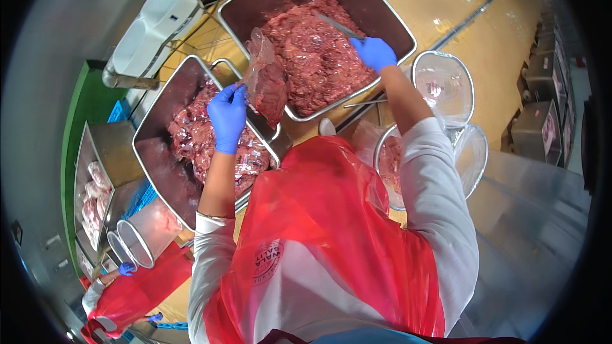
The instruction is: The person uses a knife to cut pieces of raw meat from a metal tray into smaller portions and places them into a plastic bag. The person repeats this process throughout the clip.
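My left hand (227, 116), in a blue glove, is closed on the edge of a clear plastic bag (266, 79) with dark red meat in it. The bag hangs where two metal bins meet. My right hand (374, 55), also gloved in blue, is wrapped round a knife (338, 26); its grey blade points up and left over the meat, and the handle is hidden in my fist. Below the blade, chopped red meat (312, 67) fills much of the far metal bin (408, 37). Under my left forearm, the nearer bin (150, 108) holds more meat, partly covered by shiny clear plastic.
Right of my right arm stand round plastic-lined containers (470, 83), one with meat inside. A white double basin (141, 48) is at the upper left. A co-worker in a red apron (143, 286) works at the lower left, near clear tubs (143, 242) and a metal bin of pale meat (95, 200).
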Action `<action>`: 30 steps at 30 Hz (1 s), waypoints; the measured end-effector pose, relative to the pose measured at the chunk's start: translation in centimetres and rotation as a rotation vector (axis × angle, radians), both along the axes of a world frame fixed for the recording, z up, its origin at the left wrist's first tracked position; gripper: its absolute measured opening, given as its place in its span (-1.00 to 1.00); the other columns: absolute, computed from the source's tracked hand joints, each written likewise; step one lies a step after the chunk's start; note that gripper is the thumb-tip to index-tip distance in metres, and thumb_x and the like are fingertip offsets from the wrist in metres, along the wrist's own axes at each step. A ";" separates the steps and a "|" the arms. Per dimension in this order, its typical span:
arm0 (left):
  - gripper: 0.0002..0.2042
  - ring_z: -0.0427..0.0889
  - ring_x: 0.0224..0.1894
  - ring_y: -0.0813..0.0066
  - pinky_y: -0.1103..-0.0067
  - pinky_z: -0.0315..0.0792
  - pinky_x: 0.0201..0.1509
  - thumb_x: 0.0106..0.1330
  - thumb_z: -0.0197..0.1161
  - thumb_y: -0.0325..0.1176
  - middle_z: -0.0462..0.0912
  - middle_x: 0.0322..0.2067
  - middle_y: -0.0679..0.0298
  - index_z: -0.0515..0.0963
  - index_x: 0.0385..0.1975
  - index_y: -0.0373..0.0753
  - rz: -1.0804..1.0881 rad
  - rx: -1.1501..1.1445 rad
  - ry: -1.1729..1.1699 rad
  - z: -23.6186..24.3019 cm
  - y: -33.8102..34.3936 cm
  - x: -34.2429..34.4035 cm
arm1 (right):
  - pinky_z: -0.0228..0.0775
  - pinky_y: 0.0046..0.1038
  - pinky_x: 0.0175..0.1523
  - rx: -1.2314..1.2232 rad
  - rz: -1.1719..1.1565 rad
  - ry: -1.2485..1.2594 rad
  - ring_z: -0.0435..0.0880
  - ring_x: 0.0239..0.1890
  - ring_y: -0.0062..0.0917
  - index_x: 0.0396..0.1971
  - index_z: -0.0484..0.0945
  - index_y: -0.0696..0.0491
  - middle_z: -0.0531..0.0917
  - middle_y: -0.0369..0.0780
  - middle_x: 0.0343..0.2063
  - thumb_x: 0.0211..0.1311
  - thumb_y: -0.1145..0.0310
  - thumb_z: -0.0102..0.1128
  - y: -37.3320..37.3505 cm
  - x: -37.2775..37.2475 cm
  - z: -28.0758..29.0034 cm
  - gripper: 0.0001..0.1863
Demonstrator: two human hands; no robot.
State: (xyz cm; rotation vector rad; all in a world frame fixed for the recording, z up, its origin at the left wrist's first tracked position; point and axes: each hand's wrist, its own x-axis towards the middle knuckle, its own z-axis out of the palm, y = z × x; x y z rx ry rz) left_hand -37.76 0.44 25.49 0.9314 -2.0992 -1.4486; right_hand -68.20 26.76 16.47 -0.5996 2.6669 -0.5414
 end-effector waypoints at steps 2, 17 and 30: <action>-0.83 0.57 -0.50 0.65 0.68 0.45 -0.42 0.36 0.28 -0.41 0.65 -0.50 0.28 0.65 -0.35 -0.43 0.011 0.247 0.051 -0.2 2.6 -2.7 | 0.52 -0.17 -0.15 -0.070 -0.109 -0.116 0.69 -0.35 -0.18 -0.41 0.65 0.26 0.67 0.04 -0.46 0.26 -0.35 0.01 4.6 -0.6 -1.8 -0.20; -0.82 0.60 -0.49 0.50 0.62 0.50 -0.39 0.36 0.23 -0.41 0.67 -0.46 0.16 0.60 -0.38 -0.43 -0.062 0.565 0.203 -2.8 8.8 -19.0 | 0.48 -0.52 -0.30 -1.393 -0.766 -0.836 0.64 -0.43 -0.49 -0.45 0.38 0.03 0.59 -0.21 -0.51 0.20 0.58 0.26 4.2 9.9 -0.1 -0.80; -0.71 0.59 -0.48 0.58 0.63 0.47 -0.38 0.38 0.25 -0.16 0.66 -0.48 0.28 0.63 -0.38 -0.32 -0.208 0.748 0.221 -0.8 2.3 -26.0 | 0.41 -0.60 -0.38 -1.159 -0.271 -0.153 0.63 -0.51 -0.58 -0.49 0.48 0.15 0.61 -0.22 -0.54 0.11 0.57 0.28 -2.5 -4.4 20.4 -0.88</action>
